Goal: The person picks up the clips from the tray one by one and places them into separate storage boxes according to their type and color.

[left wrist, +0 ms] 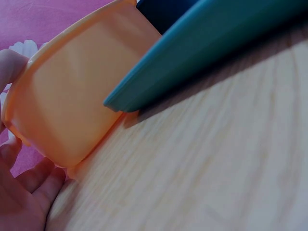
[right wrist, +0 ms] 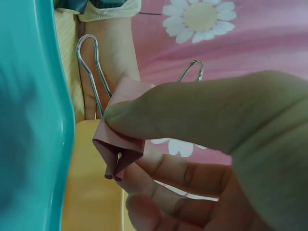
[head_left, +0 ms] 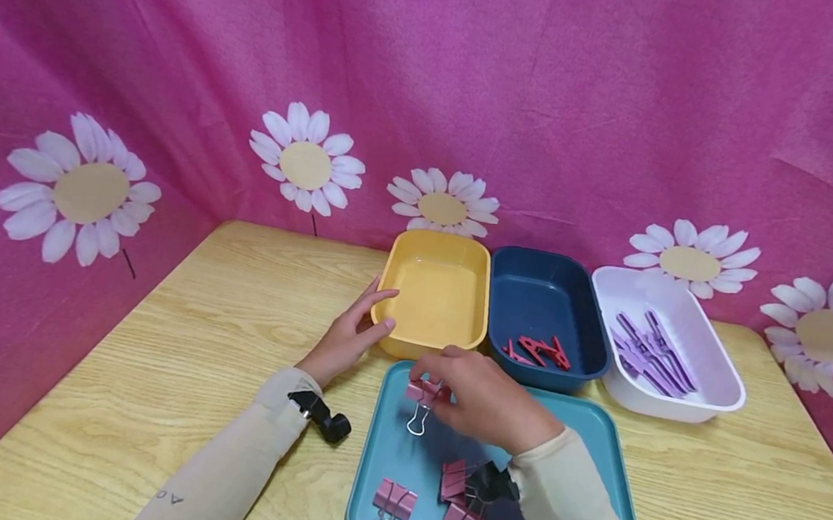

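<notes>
In the head view my right hand (head_left: 486, 396) pinches a pink binder clip (head_left: 422, 391) above the teal tray (head_left: 364, 464), one wire handle hanging down. The right wrist view shows the thumb pressed on the binder clip (right wrist: 127, 113), fingers behind it and both silver handles spread. My left hand (head_left: 349, 333) touches the left side of the yellow bin (head_left: 446, 344), index finger and thumb at its rim. From the left wrist, fingers of the left hand (left wrist: 21, 192) lie against the outer wall of the yellow bin (left wrist: 82, 96).
More pink binder clips (head_left: 395, 501) lie on the tray, several bunched under my right wrist. A navy bin (head_left: 550, 285) holds red clips (head_left: 539, 351). Beside it, a white bin (head_left: 723, 357) contains purple forks or similar utensils (head_left: 652, 354). A pink flowered cloth (head_left: 553, 97) hangs behind the table.
</notes>
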The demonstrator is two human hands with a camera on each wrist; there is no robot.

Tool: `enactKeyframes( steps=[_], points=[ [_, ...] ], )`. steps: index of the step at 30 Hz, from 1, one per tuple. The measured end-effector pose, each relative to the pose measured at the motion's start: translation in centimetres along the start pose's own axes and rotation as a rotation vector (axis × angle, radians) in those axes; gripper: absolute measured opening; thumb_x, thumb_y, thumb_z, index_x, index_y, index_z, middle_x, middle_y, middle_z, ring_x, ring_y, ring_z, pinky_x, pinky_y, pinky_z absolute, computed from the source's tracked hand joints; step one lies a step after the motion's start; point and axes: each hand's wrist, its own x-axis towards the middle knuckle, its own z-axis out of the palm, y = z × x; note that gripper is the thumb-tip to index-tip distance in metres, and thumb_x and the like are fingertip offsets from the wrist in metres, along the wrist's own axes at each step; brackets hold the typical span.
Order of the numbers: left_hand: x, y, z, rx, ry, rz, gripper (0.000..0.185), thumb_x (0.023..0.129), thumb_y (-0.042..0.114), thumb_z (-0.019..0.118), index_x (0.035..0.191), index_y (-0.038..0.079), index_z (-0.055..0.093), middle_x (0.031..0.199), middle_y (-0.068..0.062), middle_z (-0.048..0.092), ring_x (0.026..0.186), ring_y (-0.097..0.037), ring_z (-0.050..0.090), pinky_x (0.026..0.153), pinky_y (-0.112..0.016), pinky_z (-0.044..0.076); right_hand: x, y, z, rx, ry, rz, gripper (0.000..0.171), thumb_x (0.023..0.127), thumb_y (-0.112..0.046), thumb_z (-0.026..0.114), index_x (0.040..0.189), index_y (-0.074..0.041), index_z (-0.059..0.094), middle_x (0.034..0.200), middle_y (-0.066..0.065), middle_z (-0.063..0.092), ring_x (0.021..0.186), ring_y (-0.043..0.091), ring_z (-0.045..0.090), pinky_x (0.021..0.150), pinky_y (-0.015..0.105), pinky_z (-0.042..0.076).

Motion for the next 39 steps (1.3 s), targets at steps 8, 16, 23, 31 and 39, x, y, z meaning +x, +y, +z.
enactKeyframes(
  steps=[8, 16, 23, 31, 39],
  points=[
    [0.0, -0.3, 0.0, -0.010, 0.001, 0.004, 0.050, 0.098, 0.019, 0.057, 0.146, 0.010, 0.042, 0.162, -0.007, 0.007, 0.142, -0.026, 0.027, 0.111, -0.036, 0.032, -0.1, 0.4, -0.2, -0.003, 0.032, -0.014, 0.026, 0.082, -0.008, 0.075, 0.106, -0.017, 0.068, 0.088, -0.004, 0.060, 0.073, 0.010, 0.054, 0.059, 0.020, 0.049],
    [0.0, -0.3, 0.0, -0.009, -0.007, 0.020, 0.051, 0.098, 0.020, 0.057, 0.146, 0.010, 0.041, 0.162, -0.007, 0.007, 0.139, -0.028, 0.033, 0.110, -0.036, 0.034, -0.1, 1.2, -0.4, -0.032, 0.088, 0.017, 0.028, 0.080, -0.011, 0.079, 0.106, -0.016, 0.069, 0.089, -0.004, 0.063, 0.078, 0.012, 0.058, 0.064, 0.022, 0.051],
    [0.7, -1.8, 0.1, -0.004, 0.014, 0.010, 0.050, 0.097, 0.026, 0.059, 0.145, 0.020, 0.044, 0.162, 0.002, 0.009, 0.141, -0.021, 0.029, 0.111, -0.034, 0.032, -0.2, 2.0, -0.8, -0.018, 0.103, 0.060, 0.036, 0.076, -0.009, 0.081, 0.108, -0.018, 0.069, 0.090, -0.006, 0.063, 0.081, 0.012, 0.057, 0.068, 0.022, 0.052],
    [1.4, -3.7, 0.2, 0.004, 0.034, 0.025, 0.048, 0.096, 0.032, 0.060, 0.142, 0.030, 0.046, 0.161, 0.010, 0.010, 0.139, -0.017, 0.033, 0.110, -0.033, 0.034, -0.3, 3.1, -0.9, -0.028, 0.179, 0.072, 0.034, 0.078, -0.011, 0.081, 0.109, -0.018, 0.069, 0.092, -0.006, 0.064, 0.083, 0.012, 0.059, 0.068, 0.023, 0.053],
    [1.3, -3.6, 0.1, 0.002, 0.037, 0.020, 0.047, 0.096, 0.031, 0.060, 0.141, 0.031, 0.047, 0.161, 0.009, 0.010, 0.141, -0.015, 0.028, 0.111, -0.031, 0.031, -0.2, 4.0, -0.8, 0.004, 0.264, 0.112, 0.032, 0.079, -0.008, 0.080, 0.109, -0.015, 0.070, 0.096, -0.001, 0.066, 0.085, 0.016, 0.059, 0.068, 0.027, 0.055]
  ],
)
